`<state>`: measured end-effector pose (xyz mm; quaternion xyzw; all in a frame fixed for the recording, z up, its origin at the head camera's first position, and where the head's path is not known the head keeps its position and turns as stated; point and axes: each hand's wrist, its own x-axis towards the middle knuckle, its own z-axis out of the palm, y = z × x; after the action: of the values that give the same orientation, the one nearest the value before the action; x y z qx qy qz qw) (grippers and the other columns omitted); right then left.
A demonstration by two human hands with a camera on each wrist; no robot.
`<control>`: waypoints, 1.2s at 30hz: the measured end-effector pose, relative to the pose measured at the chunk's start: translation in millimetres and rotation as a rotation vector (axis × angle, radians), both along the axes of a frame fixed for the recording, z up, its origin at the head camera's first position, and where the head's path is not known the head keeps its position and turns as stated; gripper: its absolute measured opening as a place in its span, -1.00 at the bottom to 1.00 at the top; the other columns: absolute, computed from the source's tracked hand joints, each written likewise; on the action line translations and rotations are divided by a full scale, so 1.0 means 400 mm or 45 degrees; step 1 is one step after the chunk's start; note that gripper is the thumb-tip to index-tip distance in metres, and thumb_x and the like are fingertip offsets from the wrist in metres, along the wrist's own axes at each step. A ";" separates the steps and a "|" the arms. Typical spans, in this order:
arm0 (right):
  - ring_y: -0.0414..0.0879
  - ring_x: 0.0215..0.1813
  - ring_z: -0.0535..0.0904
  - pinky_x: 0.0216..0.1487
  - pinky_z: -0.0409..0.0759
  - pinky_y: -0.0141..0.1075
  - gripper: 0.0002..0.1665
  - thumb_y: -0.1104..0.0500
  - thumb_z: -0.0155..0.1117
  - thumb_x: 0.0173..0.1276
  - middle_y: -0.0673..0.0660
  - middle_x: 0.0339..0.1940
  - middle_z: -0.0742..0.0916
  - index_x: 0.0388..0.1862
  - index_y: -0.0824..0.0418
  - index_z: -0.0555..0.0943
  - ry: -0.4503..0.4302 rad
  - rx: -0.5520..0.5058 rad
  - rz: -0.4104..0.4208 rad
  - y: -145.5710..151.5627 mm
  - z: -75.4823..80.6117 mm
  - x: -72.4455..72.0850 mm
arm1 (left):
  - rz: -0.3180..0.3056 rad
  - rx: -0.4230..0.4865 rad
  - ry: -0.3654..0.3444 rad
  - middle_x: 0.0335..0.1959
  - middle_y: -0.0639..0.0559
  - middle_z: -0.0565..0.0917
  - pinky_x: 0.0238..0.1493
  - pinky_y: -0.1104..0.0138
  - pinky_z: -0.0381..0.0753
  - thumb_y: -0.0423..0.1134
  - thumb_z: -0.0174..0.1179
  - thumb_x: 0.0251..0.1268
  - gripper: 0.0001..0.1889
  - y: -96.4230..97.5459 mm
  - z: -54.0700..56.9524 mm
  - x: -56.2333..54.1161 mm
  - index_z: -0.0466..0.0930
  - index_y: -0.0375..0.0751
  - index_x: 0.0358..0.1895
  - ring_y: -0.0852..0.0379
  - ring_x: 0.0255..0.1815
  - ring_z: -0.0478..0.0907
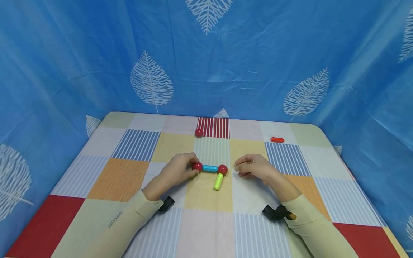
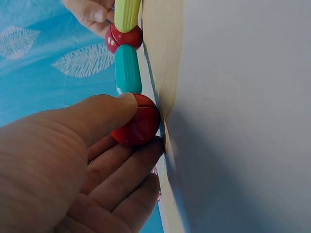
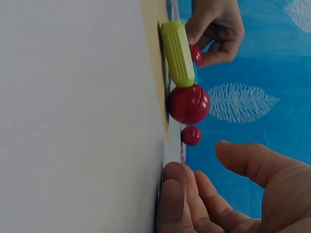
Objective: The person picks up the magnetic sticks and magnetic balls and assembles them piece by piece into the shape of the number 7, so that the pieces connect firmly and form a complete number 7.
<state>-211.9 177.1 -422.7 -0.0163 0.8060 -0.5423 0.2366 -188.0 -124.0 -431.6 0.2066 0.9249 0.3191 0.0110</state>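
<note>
Thumb and fingers of my left hand (image 1: pixel 177 167) pinch a glossy red ball (image 2: pixel 138 121) at the left end of a small joined piece lying on the patchwork cloth. From that ball a blue rod (image 1: pixel 210 168) runs right to a second red ball (image 1: pixel 222 170). A yellow-green ribbed rod (image 3: pixel 178 54) extends from the second ball toward the near side. To the right of the piece, apart from it, is my right hand (image 1: pixel 253 167). Its thumb stands away from the fingers with nothing between them, as the right wrist view shows, and its fingertips are low by the cloth.
A loose red ball (image 1: pixel 199 132) lies near the far edge, behind the joined piece. Farther right at the back lies a red rod (image 1: pixel 277 139). The patchwork tablecloth (image 1: pixel 206 229) covers the table, and a blue leaf-print curtain (image 1: pixel 226 71) hangs behind and at both sides.
</note>
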 end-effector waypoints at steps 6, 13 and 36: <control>-0.03 -0.26 0.65 -0.23 0.65 -0.23 -0.55 0.23 0.36 0.25 0.21 -0.20 0.72 0.09 0.37 0.56 0.038 0.014 -0.039 0.000 0.001 -0.033 | -0.010 0.007 0.003 -0.31 0.15 0.65 -0.21 0.34 0.56 -0.27 0.44 0.12 -0.78 0.001 -0.001 -0.001 0.61 -0.11 -0.21 0.23 -0.28 0.56; -0.01 -0.20 0.63 -0.19 0.64 -0.21 -0.55 0.20 0.35 0.30 0.21 -0.08 0.67 0.12 0.35 0.55 0.106 0.036 -0.071 -0.011 0.007 -0.060 | -0.012 0.011 0.003 -0.32 0.15 0.65 -0.20 0.34 0.56 -0.27 0.44 0.12 -0.78 0.001 -0.001 -0.001 0.61 -0.11 -0.21 0.22 -0.27 0.57; 0.25 0.21 0.42 0.03 0.51 0.11 -0.56 0.22 0.30 0.33 0.34 0.15 0.57 0.19 0.26 0.57 0.654 0.478 -0.270 0.164 -0.001 -0.166 | 0.015 -0.008 -0.027 -0.32 0.17 0.64 -0.20 0.34 0.55 -0.25 0.45 0.12 -0.78 0.003 0.000 -0.005 0.62 -0.09 -0.20 0.21 -0.28 0.54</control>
<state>-278.2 242.8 -422.9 -0.0245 0.9223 -0.3842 -0.0332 -190.0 -122.8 -431.5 0.1977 0.9268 0.3186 0.0196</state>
